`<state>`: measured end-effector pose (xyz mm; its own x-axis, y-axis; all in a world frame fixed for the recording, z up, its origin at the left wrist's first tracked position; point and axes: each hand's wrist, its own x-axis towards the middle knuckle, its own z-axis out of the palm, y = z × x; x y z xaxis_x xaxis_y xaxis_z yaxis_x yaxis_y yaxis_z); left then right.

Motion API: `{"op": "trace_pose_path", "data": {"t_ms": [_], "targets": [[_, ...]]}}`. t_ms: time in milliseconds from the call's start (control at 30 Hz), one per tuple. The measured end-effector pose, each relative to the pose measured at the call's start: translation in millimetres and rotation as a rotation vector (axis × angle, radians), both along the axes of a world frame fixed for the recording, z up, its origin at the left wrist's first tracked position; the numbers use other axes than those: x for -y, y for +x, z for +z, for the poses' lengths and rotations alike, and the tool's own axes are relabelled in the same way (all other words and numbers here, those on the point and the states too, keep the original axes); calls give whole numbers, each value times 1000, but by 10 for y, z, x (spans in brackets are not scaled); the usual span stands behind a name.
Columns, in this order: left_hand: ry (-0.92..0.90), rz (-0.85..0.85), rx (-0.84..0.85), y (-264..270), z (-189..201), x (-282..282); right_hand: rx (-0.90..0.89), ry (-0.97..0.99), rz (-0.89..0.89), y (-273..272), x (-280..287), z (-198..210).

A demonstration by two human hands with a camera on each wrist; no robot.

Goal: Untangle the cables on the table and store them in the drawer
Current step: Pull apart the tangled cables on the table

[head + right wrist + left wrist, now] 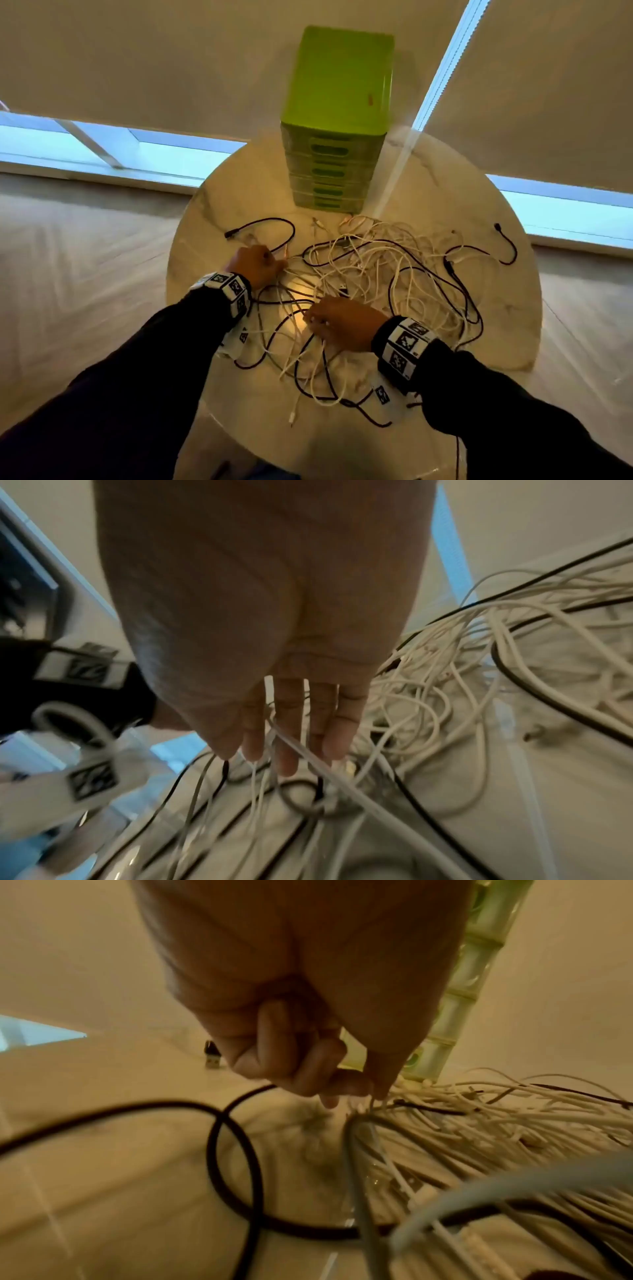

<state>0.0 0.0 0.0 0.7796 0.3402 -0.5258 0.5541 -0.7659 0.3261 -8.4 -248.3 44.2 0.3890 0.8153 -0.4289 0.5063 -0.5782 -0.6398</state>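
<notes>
A tangle of white and black cables (pixel 376 274) covers the round marble table (pixel 462 192). My left hand (pixel 257 263) is at the tangle's left edge. In the left wrist view my left hand (pixel 366 1093) has curled fingers, and thumb and forefinger pinch a thin white cable (pixel 363 1150) that hangs from them. My right hand (pixel 339 320) lies on the near middle of the pile. Seen from the right wrist, my right hand (pixel 287 758) has straight fingers, with a white cable (pixel 342 780) running between them. The green drawer unit (pixel 335 137) stands at the back, all drawers closed.
A black cable loop (pixel 274 222) with a plug (pixel 212 1056) lies left of the drawer unit (pixel 479 961). Another black cable end (pixel 507 240) curls at the table's right. A white plug (pixel 292 416) trails toward the near edge. Window blinds hang behind the table.
</notes>
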Motion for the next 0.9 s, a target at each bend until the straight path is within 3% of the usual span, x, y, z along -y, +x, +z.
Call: {"op": "trace_pose_path", "data": {"t_ms": [133,367,467,567,667,800,900], "targets": [[-10,67,30,88,21,120,1,-43,79,-50,133,-24],[-109,73,140,181,66,160,32,41,4,213,222,110],[-151,70,346,131,250,164,83,148,-122,302,154,210],[-243,5,562,7,508,197,87,129,-241,352,-17,259],[-374,-87,683,-116,823,264,106,169,-370,297,-284,294],[-417,-104,767,-249,1078,267,110,331,-681,209,-571,297],[-465,-122,783,-336,1193,245,212,373,-576,168,-659,305]]}}
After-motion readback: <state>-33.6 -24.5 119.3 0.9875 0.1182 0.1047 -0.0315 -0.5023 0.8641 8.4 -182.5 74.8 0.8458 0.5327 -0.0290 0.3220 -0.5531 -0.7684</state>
